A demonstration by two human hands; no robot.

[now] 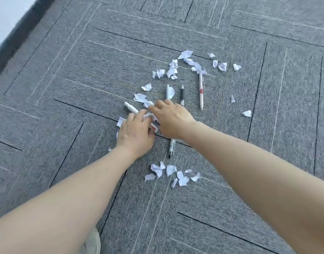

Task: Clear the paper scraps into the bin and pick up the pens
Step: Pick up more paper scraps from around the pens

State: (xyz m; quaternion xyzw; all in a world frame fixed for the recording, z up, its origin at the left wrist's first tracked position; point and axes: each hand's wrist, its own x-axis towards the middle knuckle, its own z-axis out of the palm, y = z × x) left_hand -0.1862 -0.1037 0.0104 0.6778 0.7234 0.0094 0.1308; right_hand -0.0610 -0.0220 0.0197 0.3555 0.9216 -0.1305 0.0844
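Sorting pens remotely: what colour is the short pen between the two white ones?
Black pen, pale tip; head view shows it best.

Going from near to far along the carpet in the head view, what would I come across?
Near cluster of paper scraps → clear pen → left hand → black pen → far pile of paper scraps.

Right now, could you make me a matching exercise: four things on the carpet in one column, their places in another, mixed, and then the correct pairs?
1. black pen
2. red-marked pen
3. clear pen
4. lone scrap

a. partly hidden under the right hand
b. far right, apart from the others
c. top end under scraps
d. between two white pens

Pairs: 1-d, 2-c, 3-a, 4-b
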